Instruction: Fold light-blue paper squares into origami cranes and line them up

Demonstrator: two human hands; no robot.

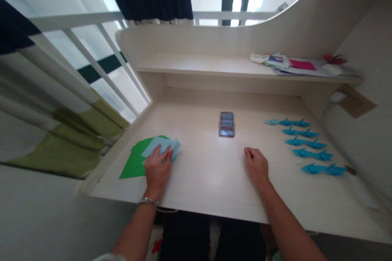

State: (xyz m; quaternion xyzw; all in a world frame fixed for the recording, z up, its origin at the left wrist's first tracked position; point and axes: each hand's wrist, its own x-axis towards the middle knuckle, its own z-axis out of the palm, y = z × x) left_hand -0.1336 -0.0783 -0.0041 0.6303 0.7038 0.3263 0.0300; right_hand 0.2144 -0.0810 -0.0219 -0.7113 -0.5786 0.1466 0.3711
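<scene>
My left hand (158, 165) is over light blue paper (153, 145) at the left of the desk. Its thumb and index finger are close together at the paper's right edge, where a sheet stands up a little. Beneath the blue paper, green paper sheets (132, 163) are fanned out. My right hand (257, 164) rests on the desk in a loose fist, with nothing visible in it. Farther right, folded blue paper figures (306, 143) lie in several short rows.
A phone (227, 124), its screen blurred, lies mid-desk (202, 110). Papers and a pink sheet (302, 65) sit on the shelf (196, 63) behind. A cable (337, 147) runs down the right side from a wall socket (357, 100). Curtains and a railing border the left.
</scene>
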